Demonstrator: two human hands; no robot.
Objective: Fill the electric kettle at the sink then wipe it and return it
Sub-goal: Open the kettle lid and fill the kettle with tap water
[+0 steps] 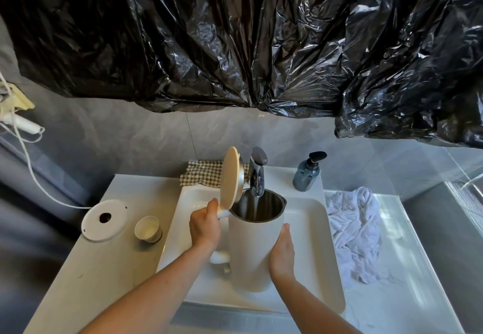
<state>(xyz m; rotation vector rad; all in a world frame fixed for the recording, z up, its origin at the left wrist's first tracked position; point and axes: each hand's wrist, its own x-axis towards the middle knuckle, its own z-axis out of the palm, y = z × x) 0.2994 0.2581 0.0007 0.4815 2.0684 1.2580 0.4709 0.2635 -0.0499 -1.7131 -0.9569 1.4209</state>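
Forearms (162, 289) are crossing front edge of sink (313, 242); faucet (257, 174) hanging over kettle (254, 250) (lid (230, 176) up), towel (355, 231) lying toward right edge of counter (117, 268); left hand (205, 229) gripping handle, right hand (282, 252) lying flat on its side.

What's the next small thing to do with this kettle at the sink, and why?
Probably just hold the kettle steady under the faucet for now: its lid is flipped open, water is streaming in, the left hand grips the handle and the right hand braces its side.
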